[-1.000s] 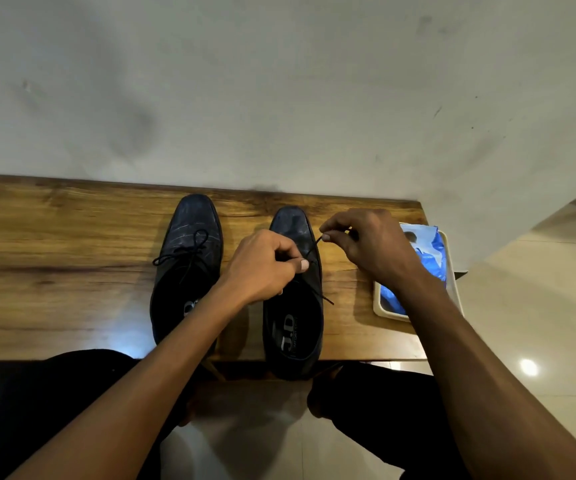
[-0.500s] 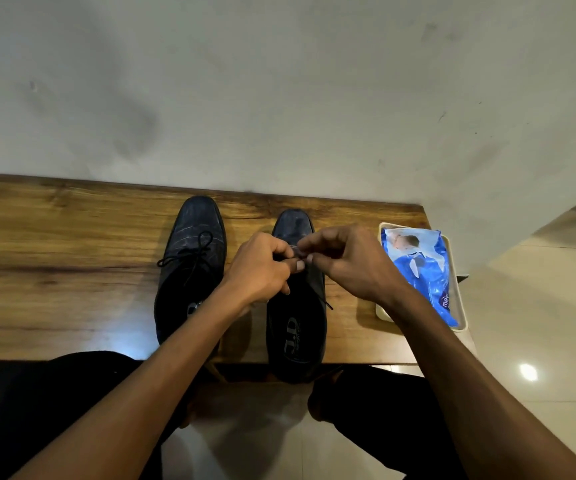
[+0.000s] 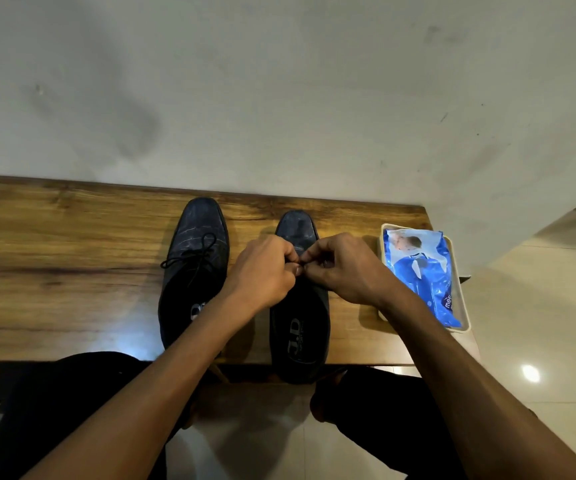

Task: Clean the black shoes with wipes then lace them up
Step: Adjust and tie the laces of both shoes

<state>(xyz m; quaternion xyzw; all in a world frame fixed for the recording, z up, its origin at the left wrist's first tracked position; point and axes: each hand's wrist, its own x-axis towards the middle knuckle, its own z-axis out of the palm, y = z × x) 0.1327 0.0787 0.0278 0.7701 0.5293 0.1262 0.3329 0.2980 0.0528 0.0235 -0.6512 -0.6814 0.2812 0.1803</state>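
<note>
- Right-hand black leather lace-up shoe point(image 3: 298, 327): centre of frame, standing on the brown wooden table point(image 3: 71, 258), toe toward the wall, heel at the table's near edge. Printed insole logo visible in the opening.
- Thin black lace of that shoe: mostly hidden between the fingers over the shoe's throat; only a sliver shows, so I can't tell how far the lacing has got.
- Left hand point(image 3: 264, 271): fingers curled, thumb and forefinger pinching at the lace point above the shoe's tongue.
- Right hand point(image 3: 345, 268): fingers curled likewise, fingertips pinching at the same spot; fingertips of both hands touching each other.
- Second black leather shoe point(image 3: 193, 271): just left of the first, parallel, same toe direction. Its black lace point(image 3: 196, 254) is already threaded and tied in a bow across the vamp. Left forearm crosses its heel end.
- Blue and white plastic wipes packet point(image 3: 421, 275): right of the shoes, lying in a shallow cream rectangular tray point(image 3: 461, 306) at the table's right end. Right wrist overlaps the tray's near-left corner.
- Grey-white scuffed wall point(image 3: 279, 98): fills the upper half of frame, behind the table.
- Pale glossy tiled floor point(image 3: 539, 341): right side and bottom, with a bright light reflection.
- Person's black trousers point(image 3: 54, 410): bottom of frame, knees under the table edge.
</note>
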